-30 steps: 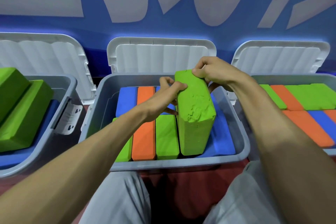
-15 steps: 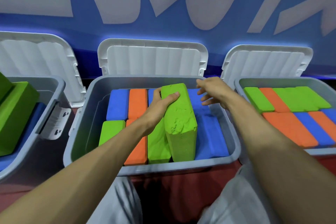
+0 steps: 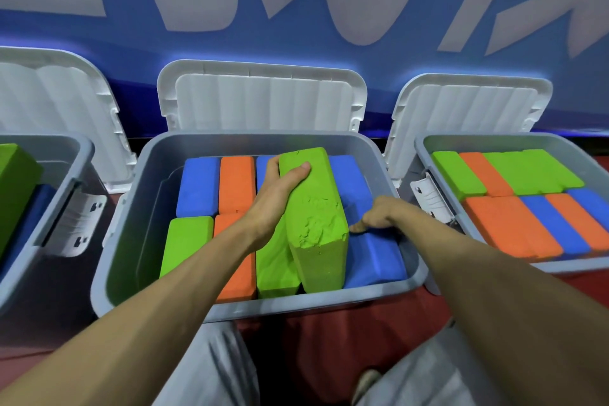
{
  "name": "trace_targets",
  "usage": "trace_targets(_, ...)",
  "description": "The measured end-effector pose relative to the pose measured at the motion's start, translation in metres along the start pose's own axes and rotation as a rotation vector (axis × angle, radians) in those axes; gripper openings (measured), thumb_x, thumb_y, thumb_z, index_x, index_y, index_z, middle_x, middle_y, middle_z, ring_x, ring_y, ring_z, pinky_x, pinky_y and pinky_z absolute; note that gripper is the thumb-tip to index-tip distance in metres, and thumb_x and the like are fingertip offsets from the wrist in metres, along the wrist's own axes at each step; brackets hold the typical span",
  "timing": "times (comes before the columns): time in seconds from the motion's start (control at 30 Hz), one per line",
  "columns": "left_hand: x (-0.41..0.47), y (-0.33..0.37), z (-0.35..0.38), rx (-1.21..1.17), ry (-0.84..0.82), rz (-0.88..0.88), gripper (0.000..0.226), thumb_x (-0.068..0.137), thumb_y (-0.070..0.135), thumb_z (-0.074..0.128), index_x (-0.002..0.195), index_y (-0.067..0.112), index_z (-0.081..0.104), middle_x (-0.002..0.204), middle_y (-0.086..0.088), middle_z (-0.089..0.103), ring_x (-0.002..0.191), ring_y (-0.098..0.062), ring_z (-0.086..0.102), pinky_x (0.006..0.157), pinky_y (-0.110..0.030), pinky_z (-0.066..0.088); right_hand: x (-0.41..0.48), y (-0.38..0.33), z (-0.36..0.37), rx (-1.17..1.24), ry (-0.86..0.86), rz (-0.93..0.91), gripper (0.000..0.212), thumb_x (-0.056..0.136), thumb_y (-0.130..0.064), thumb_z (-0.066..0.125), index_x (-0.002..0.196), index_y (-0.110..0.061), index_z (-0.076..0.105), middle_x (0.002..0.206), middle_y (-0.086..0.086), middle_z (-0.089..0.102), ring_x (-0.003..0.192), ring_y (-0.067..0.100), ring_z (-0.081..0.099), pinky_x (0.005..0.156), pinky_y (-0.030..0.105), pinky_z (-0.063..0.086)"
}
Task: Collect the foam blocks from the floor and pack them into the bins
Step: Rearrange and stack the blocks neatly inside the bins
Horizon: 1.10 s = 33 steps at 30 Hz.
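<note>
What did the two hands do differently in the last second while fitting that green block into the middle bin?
The right hand let go of the green block and dropped to press the blue block beside it. The left hand kept its grip and lowered the block, on edge, into the middle bin. The other packed blocks stayed put.

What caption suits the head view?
Left hand wedges a green foam block into the middle bin.

The red floor (image 3: pixel 346 346) carries three grey bins side by side; the left bin (image 3: pixel 62 208), the middle bin (image 3: pixel 131 241), the right bin (image 3: pixel 425 155).
</note>
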State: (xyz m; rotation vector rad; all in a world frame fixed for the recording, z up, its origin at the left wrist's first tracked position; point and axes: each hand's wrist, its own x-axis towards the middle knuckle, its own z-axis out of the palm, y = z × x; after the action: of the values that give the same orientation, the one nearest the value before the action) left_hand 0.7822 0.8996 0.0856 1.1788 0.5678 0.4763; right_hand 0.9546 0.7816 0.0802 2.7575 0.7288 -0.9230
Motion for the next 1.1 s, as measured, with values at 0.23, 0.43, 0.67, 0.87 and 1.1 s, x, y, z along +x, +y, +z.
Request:
trace_targets(0.23,-0.002,0.006,0.008,0.041,-0.014,0.036,0.036,0.094,0.033,0.057,0.125,0.022,0.043,0.114,0.002,0.061,0.102,-0.011,0.062,0.096,-0.035,0.05,0.003,0.002,-0.003,0.337,-0.102,0.075,0.09,0.055,-0.033,0.089,0.121,0.008,0.043,0.094,0.032,0.067,0.073,0.04,0.07,0.067,0.059,0.056)
trace_targets(0.43,0.0,0.0,0.009,0.202,-0.037,-0.012,0.051,0.075,0.055,0.063,0.118,0.036,0.044,0.131,-0.001,0.053,0.118,-0.015,0.056,0.103,-0.039,0.044,0.0,-0.01,-0.01,0.083,0.092,-0.057,0.111,0.065,-0.061,0.07,0.145,0.0,0.025,0.141,0.018,0.041,0.128,0.034,0.046,0.099,0.038,0.045)
trace_targets(0.67,-0.005,-0.008,0.007,0.201,-0.044,-0.004,0.039,0.097,0.034,0.052,0.132,0.022,0.039,0.122,0.001,0.059,0.108,-0.01,0.06,0.093,-0.027,0.048,-0.008,-0.001,0.006,0.09,-0.049,-0.028,0.113,0.066,-0.047,0.083,0.146,-0.013,0.012,0.139,0.017,0.042,0.114,0.039,0.055,0.087,0.051,0.051)
trace_targets(0.87,-0.001,-0.002,0.004,0.183,0.012,-0.002,0.035,0.098,0.031,0.051,0.129,0.021,0.04,0.109,0.007,0.061,0.098,-0.006,0.061,0.09,-0.025,0.049,-0.016,-0.012,-0.001,0.122,0.059,-0.109,0.1,0.057,-0.051,0.085,0.134,-0.022,0.028,0.125,0.01,0.049,0.104,0.035,0.057,0.082,0.049,0.054)
trace_targets(1.1,0.006,-0.011,-0.001,0.24,-0.026,-0.004,0.037,0.095,0.038,0.054,0.128,0.025,0.04,0.115,0.007,0.061,0.107,-0.008,0.06,0.091,-0.026,0.047,-0.016,-0.014,-0.023,0.094,0.164,-0.144,0.1,0.054,-0.057,0.081,0.136,-0.026,0.034,0.131,0.004,0.05,0.115,0.028,0.052,0.095,0.043,0.047)
